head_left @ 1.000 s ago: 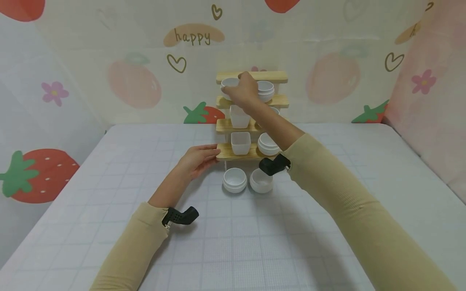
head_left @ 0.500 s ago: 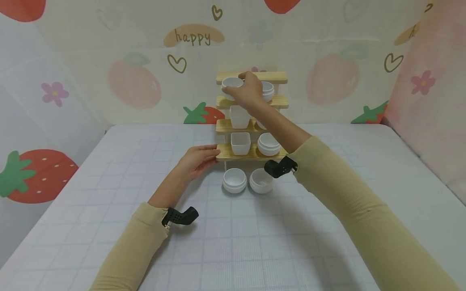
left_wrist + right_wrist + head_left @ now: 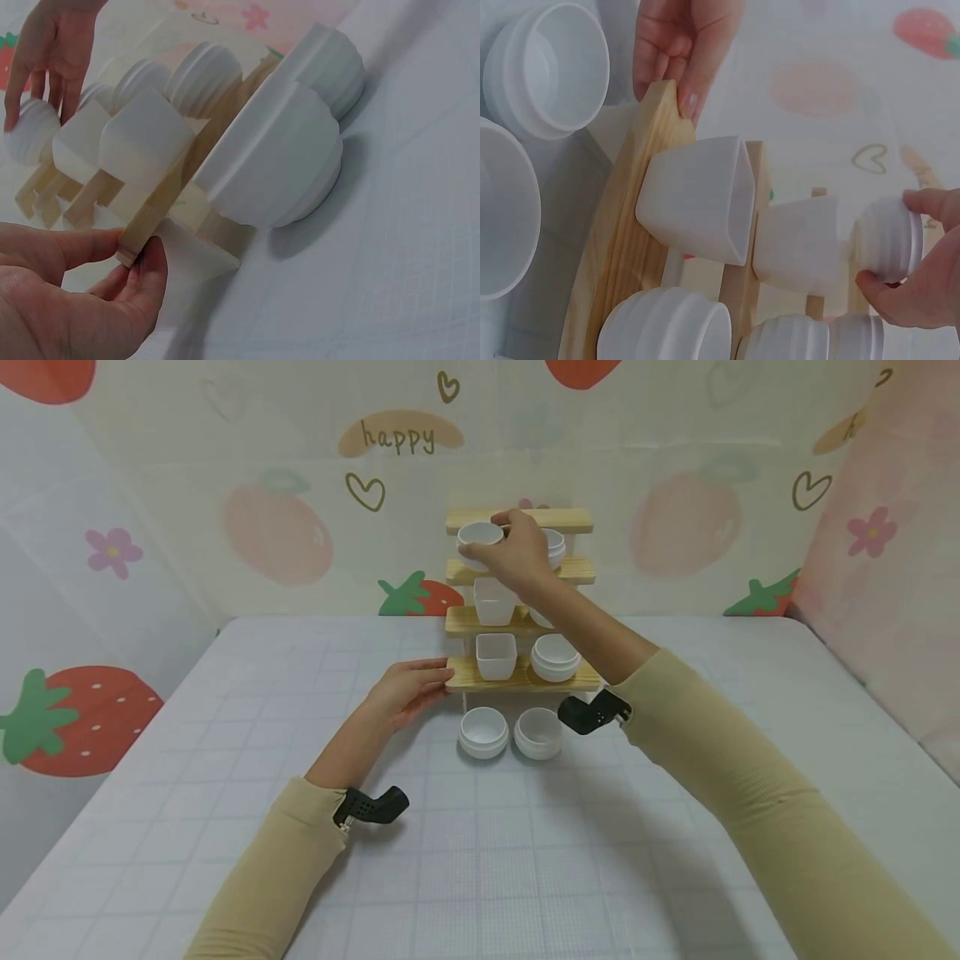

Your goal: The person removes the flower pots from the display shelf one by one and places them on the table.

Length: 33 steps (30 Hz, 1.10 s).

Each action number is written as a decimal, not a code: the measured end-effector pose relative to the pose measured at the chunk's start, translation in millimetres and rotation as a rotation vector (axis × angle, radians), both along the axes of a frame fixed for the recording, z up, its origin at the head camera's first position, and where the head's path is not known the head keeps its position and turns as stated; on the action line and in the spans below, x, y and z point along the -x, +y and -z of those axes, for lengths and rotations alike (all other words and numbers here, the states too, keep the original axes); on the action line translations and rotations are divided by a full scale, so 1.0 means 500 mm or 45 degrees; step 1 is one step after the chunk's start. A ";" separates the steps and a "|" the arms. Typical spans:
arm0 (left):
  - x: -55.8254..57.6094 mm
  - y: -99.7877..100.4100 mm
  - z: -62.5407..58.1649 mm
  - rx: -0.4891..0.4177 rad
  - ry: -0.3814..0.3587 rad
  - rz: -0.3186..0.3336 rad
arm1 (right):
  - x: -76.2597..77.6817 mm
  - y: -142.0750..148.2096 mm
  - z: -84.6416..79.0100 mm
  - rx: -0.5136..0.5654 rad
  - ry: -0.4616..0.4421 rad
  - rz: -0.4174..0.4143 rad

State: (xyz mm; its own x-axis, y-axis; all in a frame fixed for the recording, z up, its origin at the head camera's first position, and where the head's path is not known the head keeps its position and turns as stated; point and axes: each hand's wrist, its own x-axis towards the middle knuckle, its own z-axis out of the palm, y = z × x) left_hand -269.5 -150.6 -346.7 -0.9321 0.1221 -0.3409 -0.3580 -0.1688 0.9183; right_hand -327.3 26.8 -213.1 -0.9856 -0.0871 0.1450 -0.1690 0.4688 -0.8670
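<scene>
My right hand (image 3: 517,547) grips a small round white pot (image 3: 480,537) between thumb and fingers at the left of the stepped wooden shelf's second-highest board. Whether the pot's base touches the board is hard to tell. My left hand (image 3: 408,691) pinches the left end of the lowest board (image 3: 154,217), thumb on one face and fingers on the other. Square white pots (image 3: 496,656) stand along the shelf's left side, and round ribbed ones (image 3: 555,657) along its right. My right hand and forearm partly hide the upper right pots.
Two round white pots, a left one (image 3: 483,732) and a right one (image 3: 537,733), stand on the white gridded tabletop (image 3: 480,860) in front of the shelf. Behind it rises a printed backdrop (image 3: 600,452) with strawberries and hearts.
My right hand and forearm have shifted slightly to the right, with the held pot moving a little the same way. My left hand stays on the board end.
</scene>
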 end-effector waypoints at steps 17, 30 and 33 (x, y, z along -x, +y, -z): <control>0.007 -0.002 0.006 0.010 -0.005 0.005 | -0.020 0.013 0.001 -0.018 0.023 -0.043; 0.005 0.000 0.001 0.012 -0.036 -0.010 | -0.044 0.031 0.008 0.039 0.059 -0.093; 0.004 0.001 0.000 0.007 -0.036 -0.016 | -0.050 0.036 0.010 0.046 0.071 -0.098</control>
